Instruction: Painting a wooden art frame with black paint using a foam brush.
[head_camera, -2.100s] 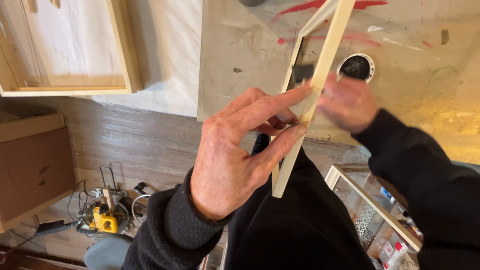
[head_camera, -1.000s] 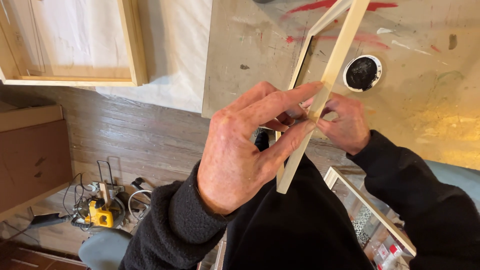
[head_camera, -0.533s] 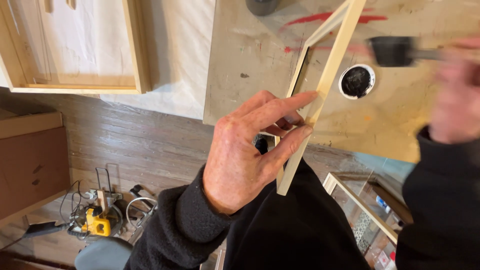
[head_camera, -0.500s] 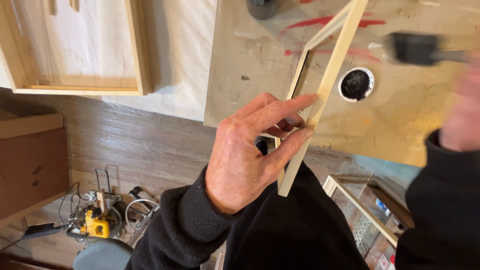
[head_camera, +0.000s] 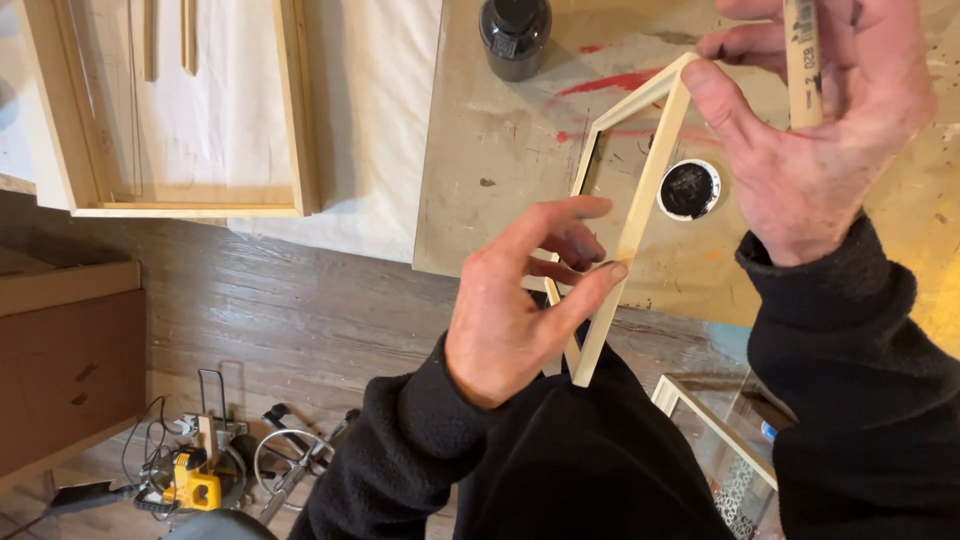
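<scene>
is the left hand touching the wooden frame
Touching. The head view shows the left hand gripping the wooden frame, its thumb tip pressed on the near rail and fingers curled behind it.

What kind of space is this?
Likely a home workshop or art studio for frame making. The left hand and right hand hold a thin bare-wood frame over a paint-stained work board, beside a dark paint bottle. A yellow power tool lies on the wood floor.
</scene>
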